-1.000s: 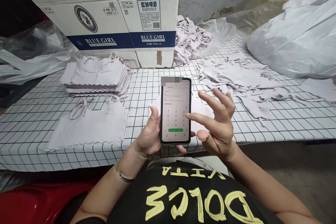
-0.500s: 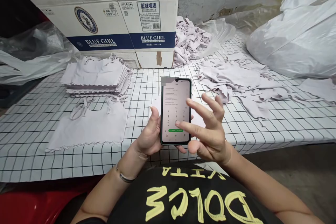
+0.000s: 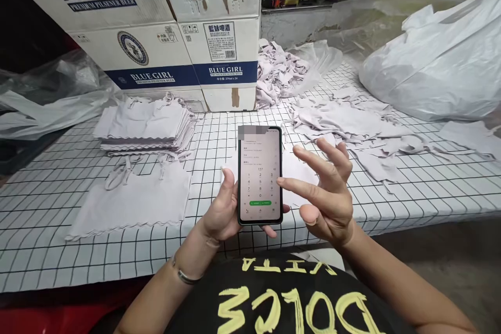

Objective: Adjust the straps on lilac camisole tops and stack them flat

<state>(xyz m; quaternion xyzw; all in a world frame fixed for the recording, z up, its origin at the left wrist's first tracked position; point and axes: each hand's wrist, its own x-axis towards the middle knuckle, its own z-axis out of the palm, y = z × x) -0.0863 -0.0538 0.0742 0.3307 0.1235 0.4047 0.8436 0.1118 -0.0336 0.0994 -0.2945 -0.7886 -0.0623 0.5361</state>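
Note:
A dark-cased smartphone (image 3: 260, 175) is upright in front of me, its screen showing a dial pad with a few digits entered and a green call bar. My left hand (image 3: 223, 211) is closed around its left side and back, thumb raised along the edge and fingertips showing past the right side. Beside the phone's right edge, my right hand (image 3: 326, 193) has its fingers spread and holds nothing. Its index fingertip is at the edge of the screen, near the 6; whether it touches the glass I cannot tell.
On the checked tablecloth (image 3: 219, 141), a stack of pale camisole tops (image 3: 144, 125) and one flat camisole top (image 3: 133, 195) lie left. Loose pale fabric pieces (image 3: 344, 120) are on the right. A tall beer carton (image 3: 156, 52) stands behind; a white plastic bag (image 3: 430, 62) bulges at far right.
My right index finger has moved right, from the lower keys to the phone's right edge. The digits on the screen have changed from 13 to 157. The view has shifted slightly.

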